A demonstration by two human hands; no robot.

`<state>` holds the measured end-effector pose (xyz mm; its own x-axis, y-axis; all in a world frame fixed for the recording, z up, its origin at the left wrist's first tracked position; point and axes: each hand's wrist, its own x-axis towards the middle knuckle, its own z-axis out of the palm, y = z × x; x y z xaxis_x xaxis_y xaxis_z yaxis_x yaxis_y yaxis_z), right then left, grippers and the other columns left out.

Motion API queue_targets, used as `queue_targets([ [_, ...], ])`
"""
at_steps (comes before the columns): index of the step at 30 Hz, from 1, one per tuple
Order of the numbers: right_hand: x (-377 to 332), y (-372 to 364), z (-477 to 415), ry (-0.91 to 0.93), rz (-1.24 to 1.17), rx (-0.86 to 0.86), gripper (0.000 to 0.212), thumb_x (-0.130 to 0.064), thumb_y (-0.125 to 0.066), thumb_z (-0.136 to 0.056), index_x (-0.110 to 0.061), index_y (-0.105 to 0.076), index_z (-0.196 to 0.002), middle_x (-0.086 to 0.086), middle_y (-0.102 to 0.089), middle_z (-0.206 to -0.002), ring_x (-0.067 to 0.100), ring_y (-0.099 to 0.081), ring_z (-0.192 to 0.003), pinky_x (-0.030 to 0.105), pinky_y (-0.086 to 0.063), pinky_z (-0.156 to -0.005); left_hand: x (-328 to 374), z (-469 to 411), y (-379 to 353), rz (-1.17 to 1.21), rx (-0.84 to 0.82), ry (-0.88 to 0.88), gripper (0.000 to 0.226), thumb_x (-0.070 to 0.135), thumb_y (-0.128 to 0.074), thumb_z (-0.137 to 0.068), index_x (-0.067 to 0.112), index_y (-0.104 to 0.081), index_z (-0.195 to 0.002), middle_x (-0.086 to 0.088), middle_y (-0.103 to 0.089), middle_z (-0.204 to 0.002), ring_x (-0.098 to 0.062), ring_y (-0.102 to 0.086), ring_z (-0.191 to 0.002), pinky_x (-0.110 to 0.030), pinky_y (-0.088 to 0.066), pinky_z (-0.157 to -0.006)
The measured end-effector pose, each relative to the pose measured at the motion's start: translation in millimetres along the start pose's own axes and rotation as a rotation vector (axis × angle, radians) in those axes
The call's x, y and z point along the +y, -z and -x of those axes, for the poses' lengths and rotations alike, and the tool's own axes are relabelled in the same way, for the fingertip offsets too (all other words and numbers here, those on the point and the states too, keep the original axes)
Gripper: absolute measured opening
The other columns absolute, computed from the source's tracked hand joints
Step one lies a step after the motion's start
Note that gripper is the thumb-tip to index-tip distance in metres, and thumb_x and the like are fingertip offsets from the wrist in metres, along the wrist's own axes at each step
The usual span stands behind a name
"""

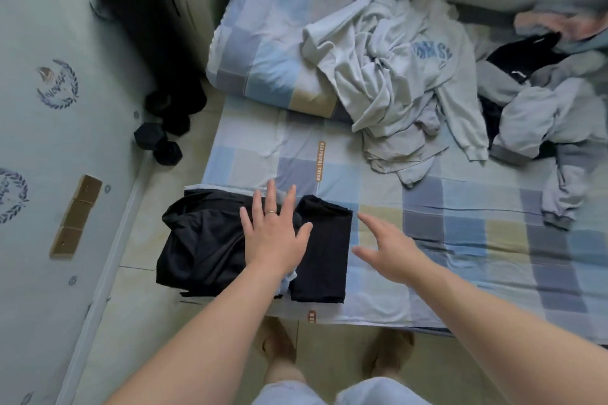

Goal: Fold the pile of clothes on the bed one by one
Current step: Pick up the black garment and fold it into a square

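The bed's sheet (460, 233) is checked in pale blue, grey-blue, cream and white. At the bed's near left corner lie black folded garments (200, 240). Farther back on the bed, a pale grey sweatshirt (404, 76) bears blue lettering. On the bed's right side, the clothes (552, 108) are grey and black. Left of the bed are black dumbbells (158, 143).

We see everything through one wide-angle camera worn on the head, looking forward and steeply down over the near edge of the bed (460, 233), with our feet (279, 345) on the floor (329, 355) directly below. The left hand (273, 233) and right hand (391, 250) sit close, in the lower middle, while the pile of clothes (404, 76) lies farther off toward the top right, and the lens bends the wall (49, 141) at the left edge.
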<state>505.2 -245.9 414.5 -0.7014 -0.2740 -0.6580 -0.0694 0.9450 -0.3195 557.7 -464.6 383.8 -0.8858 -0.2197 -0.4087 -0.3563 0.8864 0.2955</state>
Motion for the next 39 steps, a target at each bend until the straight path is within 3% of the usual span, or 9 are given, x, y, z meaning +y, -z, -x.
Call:
queue_targets([
  [8,142.7,96.6,32.3,0.046,-0.027,0.154,0.074,-0.05,-0.058,-0.096,-0.038,-0.019,-0.158,-0.01,-0.029,-0.162,0.014,-0.025,-0.149,0.046,-0.027,-0.119,168.8,-16.7,8.3,0.0,0.041,-0.092,0.078,0.062,-0.036,-0.1,0.039,0.01,-0.158,0.001,0.025,-0.166,-0.027,0.02,-0.153,-0.056,0.004,-0.123],
  [18,332.6,188.4,70.1,0.056,-0.053,0.147,0.072,-0.046,-0.056,-0.099,-0.035,-0.019,-0.159,-0.009,-0.031,-0.162,0.015,-0.028,-0.148,0.043,-0.027,-0.119,380.9,-10.9,-19.7,-0.118,-0.013,-0.136,0.077,0.063,-0.036,-0.1,0.041,0.011,-0.158,0.001,0.02,-0.167,-0.028,0.013,-0.155,-0.055,0.0,-0.124],
  [29,475.5,225.5,64.7,-0.128,-0.167,0.224,0.071,-0.048,-0.052,-0.099,-0.039,-0.015,-0.159,-0.01,-0.027,-0.162,0.014,-0.022,-0.15,0.041,-0.025,-0.118,510.4,-92.1,-62.4,-0.233,-0.077,-0.302,0.076,0.062,-0.039,-0.099,0.042,0.003,-0.159,0.002,0.01,-0.169,-0.027,0.007,-0.155,-0.052,-0.007,-0.124],
  [39,578.0,217.3,-116.6,-0.29,-0.22,0.272,0.071,-0.047,-0.053,-0.098,-0.037,-0.015,-0.158,-0.01,-0.025,-0.164,0.014,-0.021,-0.151,0.041,-0.025,-0.12,554.7,-287.9,-166.3,-0.211,-0.126,-0.432,0.076,0.06,-0.043,-0.098,0.042,-0.001,-0.159,0.001,0.004,-0.17,-0.026,0.003,-0.156,-0.05,-0.009,-0.124],
])
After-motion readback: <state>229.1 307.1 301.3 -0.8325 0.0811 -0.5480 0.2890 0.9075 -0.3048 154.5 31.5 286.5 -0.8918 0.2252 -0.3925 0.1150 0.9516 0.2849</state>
